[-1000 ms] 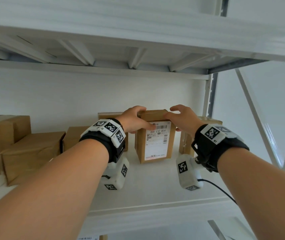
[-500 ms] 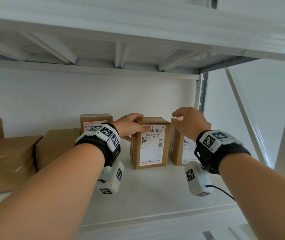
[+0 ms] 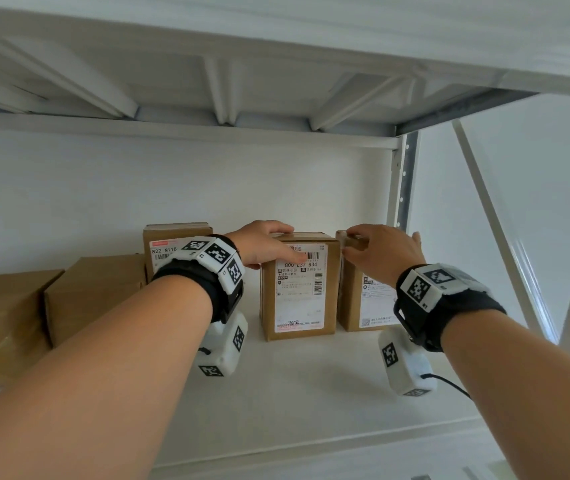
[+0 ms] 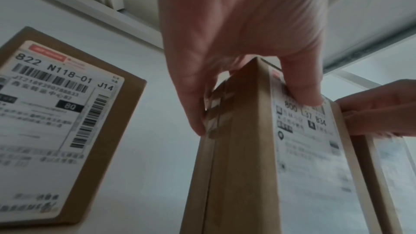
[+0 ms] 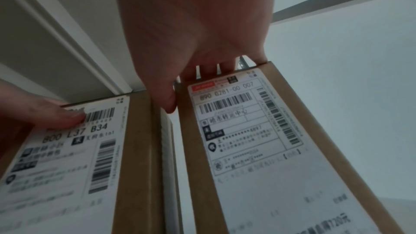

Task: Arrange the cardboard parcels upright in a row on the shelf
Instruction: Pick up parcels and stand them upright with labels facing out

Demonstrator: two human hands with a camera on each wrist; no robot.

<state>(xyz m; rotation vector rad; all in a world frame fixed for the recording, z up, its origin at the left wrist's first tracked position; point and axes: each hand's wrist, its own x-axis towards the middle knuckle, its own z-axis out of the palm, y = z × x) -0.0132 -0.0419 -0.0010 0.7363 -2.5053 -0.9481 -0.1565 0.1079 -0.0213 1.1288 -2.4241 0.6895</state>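
Three brown cardboard parcels stand upright on the white shelf (image 3: 311, 393). My left hand (image 3: 262, 245) grips the top of the middle parcel (image 3: 299, 299), the one labelled 800 L37 B34. The left wrist view shows that hand (image 4: 236, 42) with its thumb on the label face and its fingers down the side of the middle parcel (image 4: 238, 166). My right hand (image 3: 380, 254) holds the top of the right parcel (image 3: 356, 306). In the right wrist view its thumb (image 5: 167, 102) sits in the narrow gap between the right parcel (image 5: 258, 149) and the middle parcel (image 5: 67, 166).
A third upright parcel (image 3: 169, 247), labelled 822 N118, stands further left with a gap beside it. Two larger boxes (image 3: 93, 292) (image 3: 2, 317) lie flat at the left. The upper shelf (image 3: 276, 64) hangs close overhead. A metal post (image 3: 404, 181) stands at the right.
My right hand left the middle parcel, moved right and took hold of the right parcel's top. The left hand has kept its hold on the middle parcel, which now stands close beside the right parcel.
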